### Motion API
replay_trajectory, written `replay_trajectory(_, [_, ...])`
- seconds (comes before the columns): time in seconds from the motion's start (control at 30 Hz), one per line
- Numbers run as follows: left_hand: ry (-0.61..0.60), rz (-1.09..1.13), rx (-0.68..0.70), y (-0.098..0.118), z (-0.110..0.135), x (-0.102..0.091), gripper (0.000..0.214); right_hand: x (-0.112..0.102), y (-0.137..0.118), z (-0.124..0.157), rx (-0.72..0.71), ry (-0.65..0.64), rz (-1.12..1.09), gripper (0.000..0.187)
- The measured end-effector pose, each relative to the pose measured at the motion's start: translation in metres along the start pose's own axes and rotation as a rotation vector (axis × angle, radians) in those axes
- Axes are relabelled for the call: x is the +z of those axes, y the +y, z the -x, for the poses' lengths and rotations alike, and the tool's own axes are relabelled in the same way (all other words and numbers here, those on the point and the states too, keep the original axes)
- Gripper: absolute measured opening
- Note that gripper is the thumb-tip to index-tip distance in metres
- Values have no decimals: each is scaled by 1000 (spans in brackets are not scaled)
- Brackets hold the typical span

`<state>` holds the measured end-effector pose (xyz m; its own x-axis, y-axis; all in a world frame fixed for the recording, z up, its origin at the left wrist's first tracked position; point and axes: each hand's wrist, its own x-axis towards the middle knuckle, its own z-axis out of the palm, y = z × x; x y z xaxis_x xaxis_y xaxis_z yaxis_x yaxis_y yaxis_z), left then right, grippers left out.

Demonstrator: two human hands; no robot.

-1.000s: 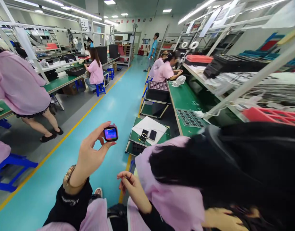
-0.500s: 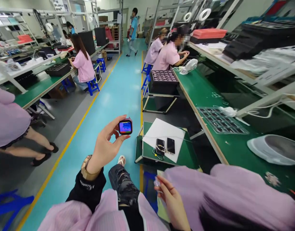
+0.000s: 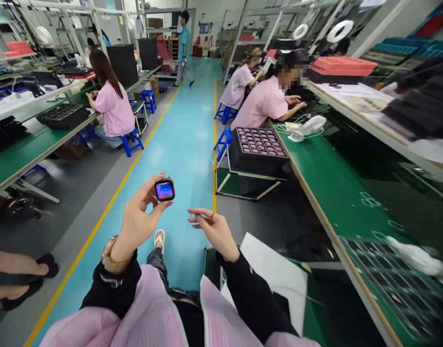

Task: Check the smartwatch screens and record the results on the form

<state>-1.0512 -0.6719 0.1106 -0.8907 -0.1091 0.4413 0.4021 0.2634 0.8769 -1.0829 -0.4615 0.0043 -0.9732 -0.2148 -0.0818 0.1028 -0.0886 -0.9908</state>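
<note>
My left hand (image 3: 140,209) grips a small square smartwatch (image 3: 165,190) by its edges, between thumb and fingers. Its lit screen faces me and shows a blue and purple picture with a coloured strip at the bottom. A gold-coloured wristwatch (image 3: 111,255) is on my left wrist. To the right of the smartwatch, and apart from it, my right hand (image 3: 217,231) is raised with its fingers stretched out towards it. I see nothing held in those fingers.
A black tray (image 3: 259,161) of pink items stands on a low cart by the aisle (image 3: 185,130). White paper (image 3: 279,274) lies on a green stand below my right arm. Seated co-workers (image 3: 115,106) line both benches; one person (image 3: 183,46) walks far ahead. A clear tray (image 3: 395,284) rests on the right bench (image 3: 337,183).
My right hand has come up and left, near the smartwatch; the small clear piece it held before is out of sight. The view has moved forward, and the pink-clothed person at right has left it.
</note>
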Motion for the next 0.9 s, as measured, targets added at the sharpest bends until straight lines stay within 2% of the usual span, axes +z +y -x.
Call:
replay_trajectory(0.1, [6, 4, 30, -50, -78, 6, 52, -1, -5, -84, 23, 11, 37, 49])
replay_trajectory(0.2, [-39, 10, 69, -92, -169, 18, 51, -22, -6, -154, 53, 114, 21, 49])
replay_trajectory(0.27, [-97, 30, 79, -111, -233, 30, 52, -41, -5, -186, 74, 211, 3, 52])
replay_trajectory(0.33, [-154, 70, 92, -128, -295, 49, 54, -60, 0, -206, 129, 338, -24, 54])
replay_trajectory(0.4, [-208, 118, 110, -144, -354, 75, 55, -80, 10, -217, 225, 515, -74, 54])
replay_trajectory(0.5, [-312, 194, 136, -174, -434, 126, 50, -118, 31, -233, 340, 732, -120, 51])
replay_trajectory(0.57, [-394, 255, 147, -199, -484, 164, 48, -152, 41, -252, 385, 861, -105, 48])
replay_trajectory(0.63, [-452, 301, 143, -226, -535, 203, 50, -190, 40, -285, 393, 1009, -50, 45])
replay_trajectory(0.7, [-477, 324, 125, -253, -587, 241, 51, -227, 24, -335, 353, 1094, 38, 40])
replay_trajectory(0.77, [-485, 331, 104, -276, -642, 273, 49, -261, -4, -403, 278, 1075, 129, 38])
replay_trajectory(0.83, [-501, 327, 79, -297, -696, 298, 49, -293, -37, -489, 222, 1034, 148, 40])
replay_trajectory(0.9, [-504, 301, 46, -315, -749, 314, 51, -320, -66, -589, 169, 960, 163, 43])
